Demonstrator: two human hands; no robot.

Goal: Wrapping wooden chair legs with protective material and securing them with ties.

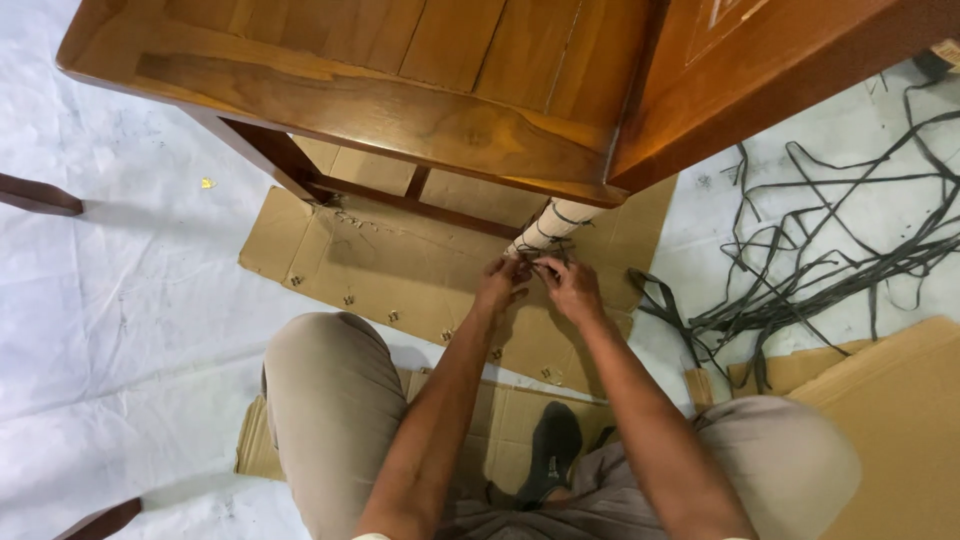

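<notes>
A wooden chair (pixel 380 100) stands over a flattened cardboard sheet (pixel 400 270). Its near front leg (pixel 552 222) is wrapped in pale padding, with dark strap wound around its lower end. My left hand (pixel 500 283) and my right hand (pixel 568 287) meet at the bottom of that wrapped leg. The fingers of both pinch the dark strap (pixel 545 252) there. My knees frame the arms, and a foot in a dark sock (pixel 552 450) rests on cardboard beneath them.
A tangle of loose dark straps (pixel 830 260) lies on the white floor covering at the right. More cardboard (pixel 900 420) lies at the lower right. Other dark wooden legs (pixel 40 195) poke in at the left edge. Small metal staples dot the cardboard.
</notes>
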